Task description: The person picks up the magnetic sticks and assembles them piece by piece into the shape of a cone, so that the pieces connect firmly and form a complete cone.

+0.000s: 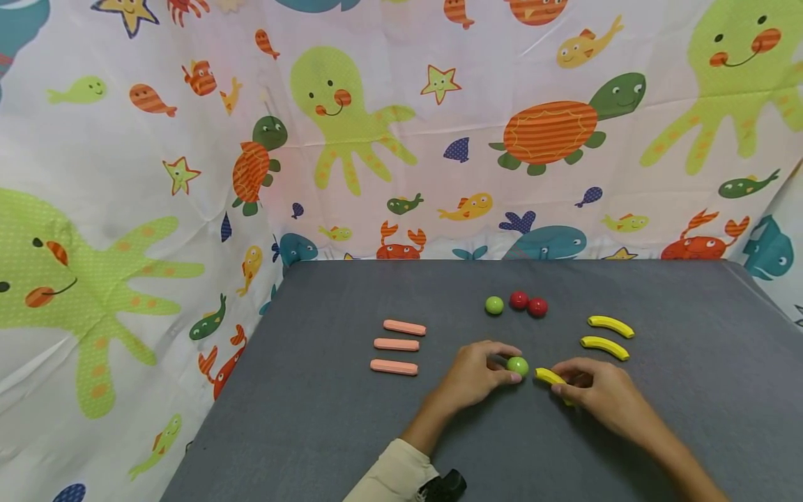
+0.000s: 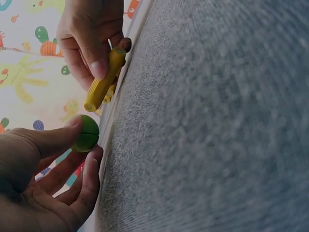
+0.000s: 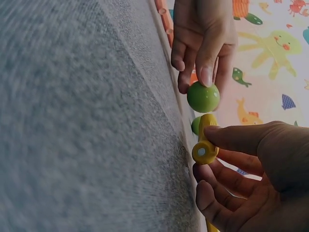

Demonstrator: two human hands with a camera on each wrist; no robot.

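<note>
Nearest us, at the lower edge of the head view, we see a pale sleeve (image 1: pixel 390 474) on the left arm, with a black object (image 1: pixel 444 486) at its cuff. Beyond it, on our left, the left hand (image 1: pixel 477 376) pinches a green ball (image 1: pixel 517 367) between thumb and fingers; the left wrist view shows us a dark seam across it. On our right, the right hand (image 1: pixel 602 390) pinches a yellow curved piece (image 1: pixel 548 376) between thumb and fingers, one end pointing towards the ball, just beside it with a narrow gap. Whether either held thing touches the grey tabletop (image 1: pixel 301 418) we cannot tell. A little farther, left of the hands, three pink sticks (image 1: pixel 396 344) lie in a column, apart from one another. Beyond the right hand we see two more yellow pieces (image 1: pixel 604 347), one behind the other. Farther still sit a second green ball (image 1: pixel 494 305) and, to its right, two red balls (image 1: pixel 537 307) close together. Behind the tabletop hangs a white cloth (image 1: pixel 376 35) printed with sea animals.
</note>
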